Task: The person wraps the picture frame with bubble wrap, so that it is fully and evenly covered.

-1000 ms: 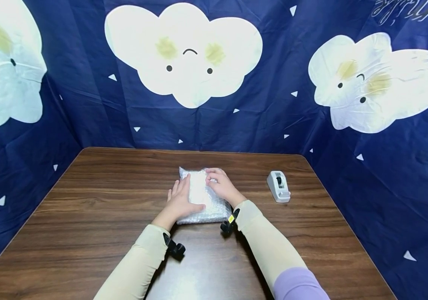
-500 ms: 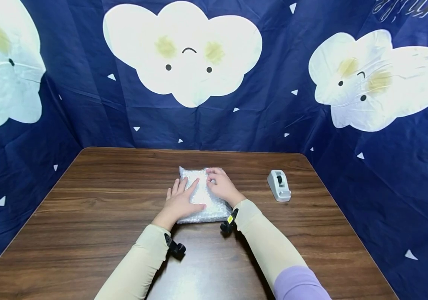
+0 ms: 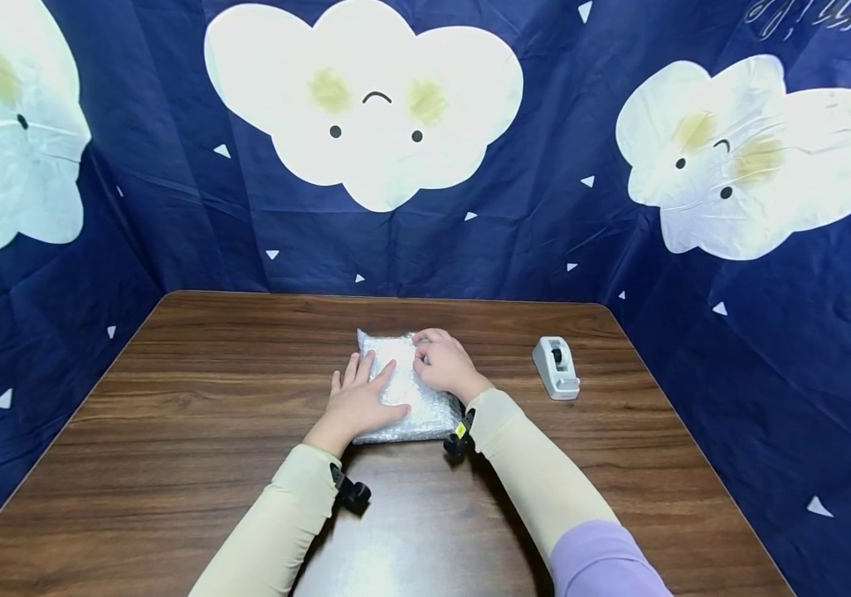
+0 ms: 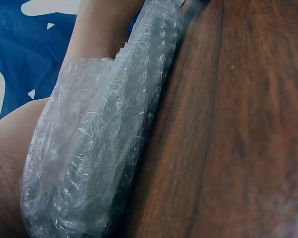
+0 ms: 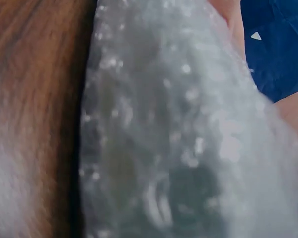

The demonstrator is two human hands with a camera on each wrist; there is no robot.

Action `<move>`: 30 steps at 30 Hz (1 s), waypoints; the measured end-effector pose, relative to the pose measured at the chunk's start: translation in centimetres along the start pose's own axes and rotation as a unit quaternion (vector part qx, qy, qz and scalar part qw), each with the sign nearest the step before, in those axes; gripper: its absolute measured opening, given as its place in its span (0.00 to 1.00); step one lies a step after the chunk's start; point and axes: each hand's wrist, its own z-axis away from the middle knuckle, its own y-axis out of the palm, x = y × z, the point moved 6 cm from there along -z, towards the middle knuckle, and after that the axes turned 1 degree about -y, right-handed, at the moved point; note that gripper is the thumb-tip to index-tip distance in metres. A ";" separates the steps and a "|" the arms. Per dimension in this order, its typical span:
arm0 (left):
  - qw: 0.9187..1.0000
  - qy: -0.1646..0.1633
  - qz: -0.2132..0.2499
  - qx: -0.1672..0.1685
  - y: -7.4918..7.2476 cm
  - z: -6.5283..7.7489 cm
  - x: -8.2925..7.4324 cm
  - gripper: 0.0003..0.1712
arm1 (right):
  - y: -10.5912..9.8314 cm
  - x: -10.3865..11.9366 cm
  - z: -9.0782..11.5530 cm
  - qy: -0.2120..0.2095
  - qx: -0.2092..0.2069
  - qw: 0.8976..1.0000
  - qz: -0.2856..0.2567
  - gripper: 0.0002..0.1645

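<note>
A flat package in clear bubble wrap (image 3: 431, 412) lies on the wooden table. My left hand (image 3: 354, 406) rests with spread fingers on its left side, the thumb reaching across the top. At the package's upper right is my right hand (image 3: 446, 363), fingers bent and fingertips at the wrap. Whether they pinch a bit of it or only press cannot be made out. The left wrist view shows the bubble wrap (image 4: 109, 129) from its edge, hiding most of the fingers. In the right wrist view the wrap (image 5: 164, 114) is blurred and fills the middle.
A white tape dispenser (image 3: 556, 367) with a roll in it stands on the right of the brown wooden table (image 3: 172, 431). Blue cloth with white clouds (image 3: 366, 99) hangs behind the table and along both sides.
My left index finger has shifted from the upper edge toward the package's middle, spreading away from the other fingers. My right hand has barely moved; its wrist has shifted slightly right.
</note>
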 end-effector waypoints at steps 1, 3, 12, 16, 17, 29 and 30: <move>1.000 -0.001 -0.002 0.002 0.0 0.0 0.0 0.54 | -0.1 0.0 0.0 0.004 0.005 1.000 0.011 0.16; 1.000 -0.002 -0.004 0.005 0.1 -0.1 0.0 0.54 | -0.2 0.1 0.0 0.006 0.012 0.999 0.040 0.17; 1.000 0.000 -0.020 0.009 0.1 0.0 -0.1 0.53 | -0.8 0.9 0.1 0.021 0.028 0.993 0.115 0.17; 0.999 0.002 -0.033 0.010 0.2 0.0 -0.1 0.52 | -0.7 0.8 0.1 0.046 0.032 0.990 0.130 0.17; 0.999 0.002 -0.035 0.011 0.2 0.0 -0.1 0.52 | -0.7 0.7 0.2 0.054 0.033 0.990 0.129 0.18; 0.999 0.009 -0.045 0.006 0.4 0.1 -0.3 0.52 | -0.3 -2.8 1.5 0.136 -0.033 0.990 -0.018 0.23; 0.999 0.007 -0.045 0.003 0.3 0.1 -0.3 0.52 | -0.3 -3.0 1.5 0.133 -0.038 0.989 -0.044 0.22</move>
